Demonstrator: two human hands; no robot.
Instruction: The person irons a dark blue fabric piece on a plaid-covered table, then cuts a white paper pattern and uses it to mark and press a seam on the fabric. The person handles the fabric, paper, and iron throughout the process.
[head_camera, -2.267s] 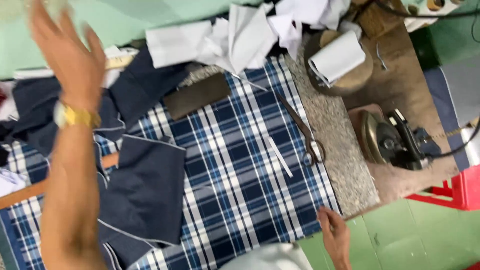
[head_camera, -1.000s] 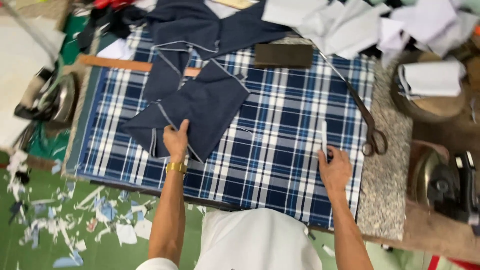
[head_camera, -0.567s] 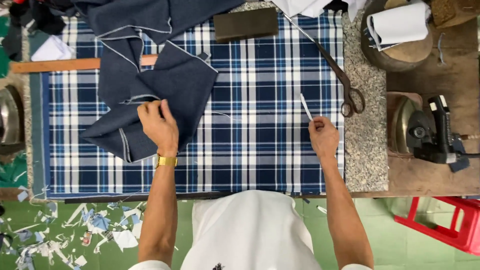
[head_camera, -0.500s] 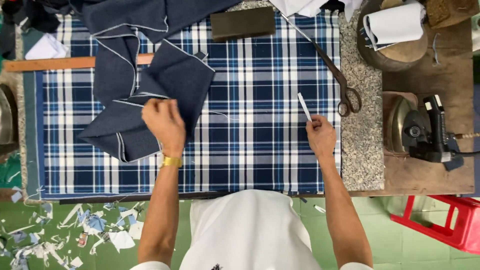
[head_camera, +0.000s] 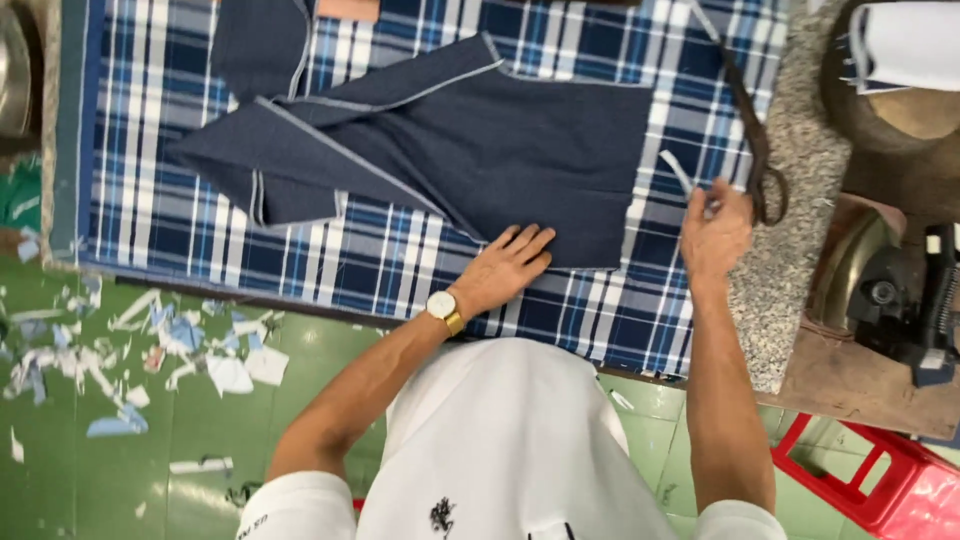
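1. We take the navy fabric piece as landmark: it lies spread flat on the plaid cloth that covers the desk.
2. Left hand: open, fingers spread, palm down, pressing on the near edge of the navy fabric piece. It grips nothing. A gold wristwatch sits on that wrist.
3. Right hand: just off the right edge of the navy fabric piece, fingers pinched on a thin white chalk stick. The stick angles up and left, its tip close to the fabric's right edge.
4. Scissors: right of the navy fabric piece, just beyond the right hand, lying where the plaid cloth meets the speckled desk surface. Touching neither hand, as far as we can tell.
5. A folded flap with pale stitched edges runs from the navy fabric piece's upper middle out to a point on its left.
6. A second dark fabric piece lies at the far left of the landmark, partly cut off by the frame.
7. Clothes iron: well to the right of the navy fabric piece, on a brown surface.
8. Red stool: on the floor, right of and below the landmark.
9. Fabric scraps: scattered on the green floor, left of and below the landmark.
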